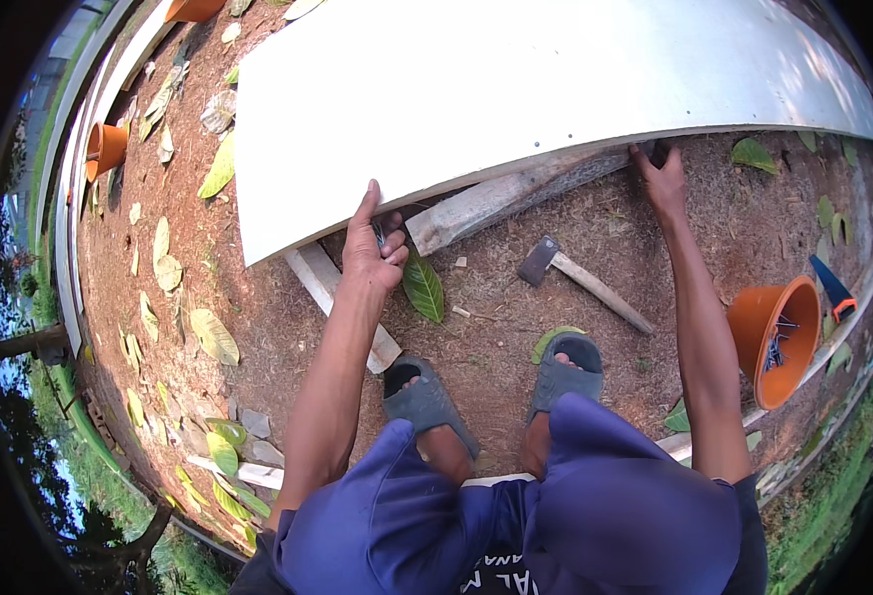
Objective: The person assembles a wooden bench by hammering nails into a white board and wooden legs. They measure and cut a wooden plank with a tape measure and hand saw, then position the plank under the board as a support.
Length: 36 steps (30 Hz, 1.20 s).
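A large white board point(556, 89) spans the upper middle, its near edge resting over wooden pieces. My left hand point(369, 250) is closed at that edge, thumb up against the board, with thin metal nails point(380, 236) showing between its curled fingers. Farther right, my right hand point(663, 180) grips the board's near edge, its fingertips partly hidden underneath. Between the hands a rough wooden beam point(496, 203) lies under the edge. A second wooden piece point(342, 302) sticks out below my left hand. On the ground nearer me lies a hatchet point(595, 286) with a wooden handle.
An orange pot point(774, 342) holding several nails lies tipped at the right, beside a blue-bladed saw point(833, 288). Another orange pot point(106, 151) is at the far left. Dry leaves point(214, 336) litter the soil. My sandalled feet point(431, 405) stand near the hatchet.
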Tool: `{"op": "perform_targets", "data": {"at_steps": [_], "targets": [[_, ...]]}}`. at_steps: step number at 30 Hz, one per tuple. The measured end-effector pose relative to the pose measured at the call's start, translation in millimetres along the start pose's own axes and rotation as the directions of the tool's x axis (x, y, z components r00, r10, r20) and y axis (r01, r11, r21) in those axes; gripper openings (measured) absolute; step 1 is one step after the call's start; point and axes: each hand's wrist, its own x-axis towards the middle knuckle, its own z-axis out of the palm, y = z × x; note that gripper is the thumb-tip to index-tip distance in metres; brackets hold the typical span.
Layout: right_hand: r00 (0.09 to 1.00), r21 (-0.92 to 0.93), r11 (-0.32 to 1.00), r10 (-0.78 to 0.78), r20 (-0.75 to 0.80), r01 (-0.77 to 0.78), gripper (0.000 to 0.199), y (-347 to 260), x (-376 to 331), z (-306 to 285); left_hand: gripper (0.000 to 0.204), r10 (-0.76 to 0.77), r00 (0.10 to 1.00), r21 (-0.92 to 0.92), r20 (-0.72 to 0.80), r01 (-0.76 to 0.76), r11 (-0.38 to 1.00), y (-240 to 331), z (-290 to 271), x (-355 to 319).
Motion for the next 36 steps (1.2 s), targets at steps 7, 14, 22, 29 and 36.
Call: {"op": "perform_targets", "data": {"at_steps": [7, 14, 22, 29, 36], "targets": [[1.0, -0.06, 0.998, -0.024, 0.01, 0.025, 0.085, 12, 7, 10, 0.071, 0.089, 0.993, 0.235, 0.073, -0.103, 0.966, -5, -29, -14], [0.994, -0.034, 0.994, -0.106, 0.002, 0.106, 0.083, 22, -9, 10, 0.057, 0.716, 0.698, 0.936, 0.01, -0.259, 0.239, -23, -108, -40], [0.994, -0.036, 0.996, -0.078, 0.075, 0.08, 0.092, 4, 4, 5, 0.069, 0.596, 0.801, 0.992, -0.046, -0.034, 0.123, -32, -163, -44], [0.995, -0.062, 0.994, -0.092, 0.035, 0.094, 0.093, 8, 6, 9, 0.067, 0.631, 0.776, 1.0, -0.021, 0.005, 0.027, -30, -176, -32], [1.0, 0.133, 0.991, 0.014, 0.008, -0.015, 0.103, 17, 19, 9, 0.063, 0.748, 0.664, 0.998, -0.016, -0.035, 0.053, -24, -162, -56]]}}
